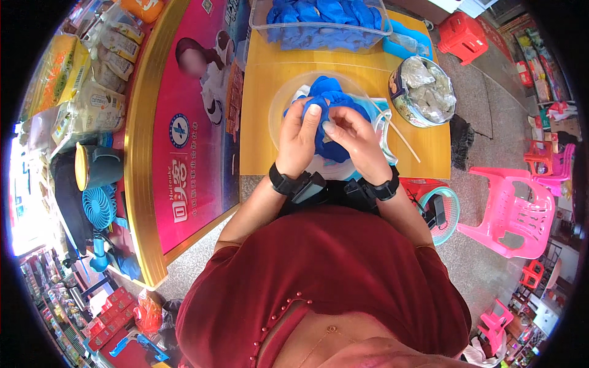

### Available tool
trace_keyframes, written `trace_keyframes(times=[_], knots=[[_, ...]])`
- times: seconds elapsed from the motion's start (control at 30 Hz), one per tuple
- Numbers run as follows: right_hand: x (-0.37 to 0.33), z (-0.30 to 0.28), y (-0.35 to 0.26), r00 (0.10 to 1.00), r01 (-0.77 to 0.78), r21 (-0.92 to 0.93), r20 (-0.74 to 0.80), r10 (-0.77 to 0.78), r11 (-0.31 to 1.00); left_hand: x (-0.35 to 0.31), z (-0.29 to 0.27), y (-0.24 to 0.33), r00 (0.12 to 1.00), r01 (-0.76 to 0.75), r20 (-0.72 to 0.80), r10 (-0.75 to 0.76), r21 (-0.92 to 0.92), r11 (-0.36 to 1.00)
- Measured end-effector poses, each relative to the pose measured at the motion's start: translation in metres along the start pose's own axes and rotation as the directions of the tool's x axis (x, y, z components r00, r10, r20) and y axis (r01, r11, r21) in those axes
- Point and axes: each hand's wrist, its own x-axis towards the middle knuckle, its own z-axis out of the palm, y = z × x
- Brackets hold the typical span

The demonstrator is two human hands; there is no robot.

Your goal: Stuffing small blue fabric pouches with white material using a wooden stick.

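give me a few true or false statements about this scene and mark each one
1. The left hand and right hand are together at a soft blue piece. True.
2. The round metal tin stands left of the round plastic bowl. False: it stands to the right.
3. A clear plastic bin with blue pieces in it sits at the table's far end. True.
4. Both wrists are bare. False: each wears a black strap.
5. A thin wooden stick reaches out to the right of the bowl. True.
6. The plastic armchair at the right is green. False: it is pink.
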Motion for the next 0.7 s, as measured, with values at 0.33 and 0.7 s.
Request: trace_keyframes(times=[0.33, 0.7], knots=[[-0.005, 0.001, 0.010, 0.999, 0.029, 0.081, 0.027, -0.031, 0.996, 0.005, 0.002, -0.001, 0.995, -0.071, -0.053, 0.088, 0.264, 0.962], [0.008, -0.002, 0.012, 0.983, -0.088, -0.031, -0.167, 0.082, 0.996, -0.001, 0.012, -0.008, 0.981, -0.165, -0.035, 0.190, 0.362, 0.917]])
